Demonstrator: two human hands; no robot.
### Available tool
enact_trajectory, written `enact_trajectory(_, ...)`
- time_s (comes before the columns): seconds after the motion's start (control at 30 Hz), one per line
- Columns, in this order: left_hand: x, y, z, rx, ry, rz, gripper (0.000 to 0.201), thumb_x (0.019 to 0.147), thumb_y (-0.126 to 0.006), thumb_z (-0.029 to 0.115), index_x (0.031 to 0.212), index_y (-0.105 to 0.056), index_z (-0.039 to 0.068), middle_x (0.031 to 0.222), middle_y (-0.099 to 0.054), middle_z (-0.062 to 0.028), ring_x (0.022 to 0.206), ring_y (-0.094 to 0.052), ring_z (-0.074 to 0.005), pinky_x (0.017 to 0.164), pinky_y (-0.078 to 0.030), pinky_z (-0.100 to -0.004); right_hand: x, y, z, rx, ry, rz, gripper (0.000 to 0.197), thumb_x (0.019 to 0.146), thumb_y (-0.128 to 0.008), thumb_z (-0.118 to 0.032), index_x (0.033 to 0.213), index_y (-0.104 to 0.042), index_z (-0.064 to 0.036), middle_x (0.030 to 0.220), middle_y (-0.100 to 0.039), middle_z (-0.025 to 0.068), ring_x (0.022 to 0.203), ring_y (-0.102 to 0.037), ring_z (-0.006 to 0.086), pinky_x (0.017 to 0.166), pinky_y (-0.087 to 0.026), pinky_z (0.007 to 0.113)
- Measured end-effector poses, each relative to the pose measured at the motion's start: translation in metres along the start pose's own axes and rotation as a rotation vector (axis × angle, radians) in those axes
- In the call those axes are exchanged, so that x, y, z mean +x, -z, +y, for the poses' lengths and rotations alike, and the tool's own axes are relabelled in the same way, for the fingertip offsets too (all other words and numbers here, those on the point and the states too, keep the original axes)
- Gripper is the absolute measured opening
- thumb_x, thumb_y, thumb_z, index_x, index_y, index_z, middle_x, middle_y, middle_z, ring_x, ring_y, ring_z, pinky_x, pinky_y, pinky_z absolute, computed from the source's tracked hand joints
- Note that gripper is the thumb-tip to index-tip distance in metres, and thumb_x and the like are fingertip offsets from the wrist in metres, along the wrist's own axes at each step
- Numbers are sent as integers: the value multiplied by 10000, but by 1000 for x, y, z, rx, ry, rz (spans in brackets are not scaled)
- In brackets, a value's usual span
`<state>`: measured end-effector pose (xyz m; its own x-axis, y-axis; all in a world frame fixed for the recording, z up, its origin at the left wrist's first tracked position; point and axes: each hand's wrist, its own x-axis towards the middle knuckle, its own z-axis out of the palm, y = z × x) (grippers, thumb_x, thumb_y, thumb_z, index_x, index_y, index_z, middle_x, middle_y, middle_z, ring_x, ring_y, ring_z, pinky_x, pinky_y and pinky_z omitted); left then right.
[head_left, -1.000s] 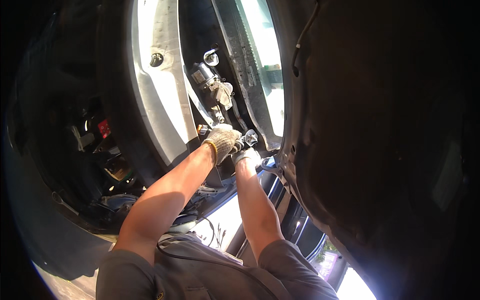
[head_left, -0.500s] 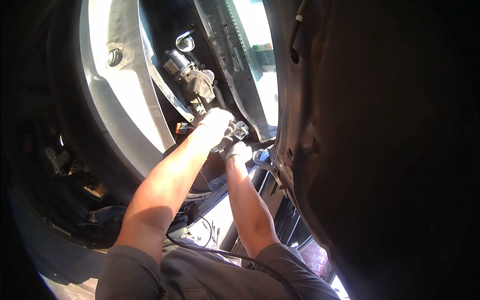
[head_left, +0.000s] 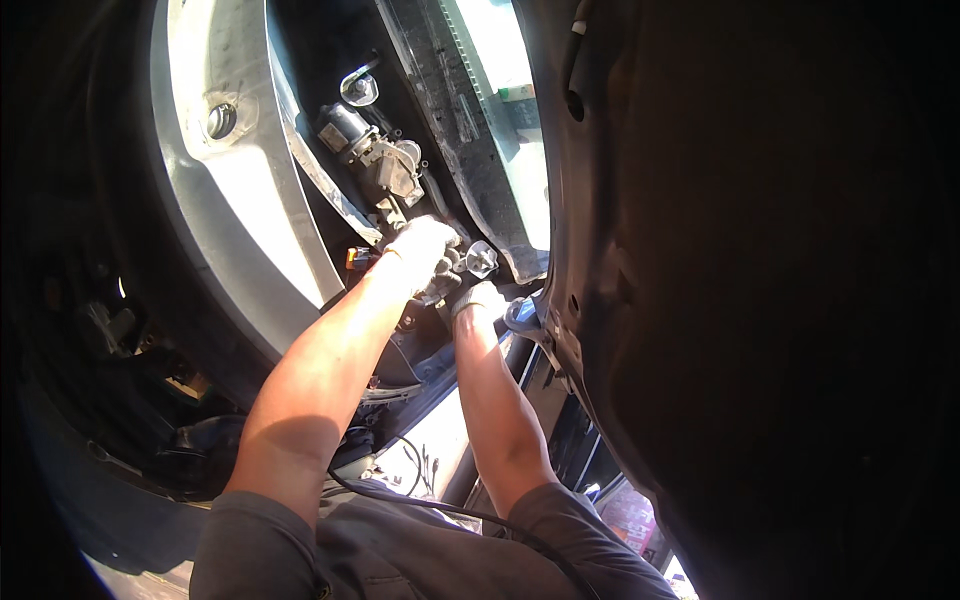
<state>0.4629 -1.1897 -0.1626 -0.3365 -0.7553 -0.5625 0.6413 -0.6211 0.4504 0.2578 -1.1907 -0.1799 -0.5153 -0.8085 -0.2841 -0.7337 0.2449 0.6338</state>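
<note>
A wiper motor [head_left: 345, 130] with its metal bracket and linkage lies in the dark channel below the windshield. My left hand [head_left: 424, 250], in a whitish work glove with dark fingertips, is closed round the lower part of this wiper linkage. Just beyond its fingertips a shiny round metal end piece [head_left: 481, 260] shows. Close to that piece, nearer to me, is my right hand [head_left: 482, 298], also gloved. Its fingers look curled in, and what they hold is hidden. An orange and black plug [head_left: 360, 258] sits left of my left hand.
The raised dark hood [head_left: 750, 260] fills the right side, with its hinge [head_left: 560, 350] beside my right forearm. Pale body panel [head_left: 230, 190] curves along the left. Windshield glass [head_left: 500, 60] lies at the far side. A black cable [head_left: 430, 503] crosses my shirt.
The whole view has shifted slightly, so the motor and panel sit a little farther left. My left hand has turned somewhat, showing more of its fingers round the linkage. The right hand stays nearly in place.
</note>
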Motion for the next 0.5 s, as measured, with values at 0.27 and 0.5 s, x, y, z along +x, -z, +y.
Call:
enact_trajectory(0.27, 12, 3, -8, -7, -37, -15, 185, 973, -692, 149, 1057, -703, -15, 861, -734, -177, 672, -697, -240, 561, -565, -363, 12, -21, 4, -65, 60, 102, 279, 967, -767, -430, 1119, -845, -208, 1121, -839, 29, 1058, -810, 209, 887, -621, 341)
enact_trajectory(0.5, 5, 4, 1, 87, -55, -23, 209, 961, -690, 153, 1071, -679, -24, 891, -759, -202, 682, -721, -244, 582, -599, -388, 18, -16, 6, -148, 41, 17, 446, 976, -711, -523, 1242, -825, -185, 1279, -806, 50, 1211, -765, 208, 982, -603, 334)
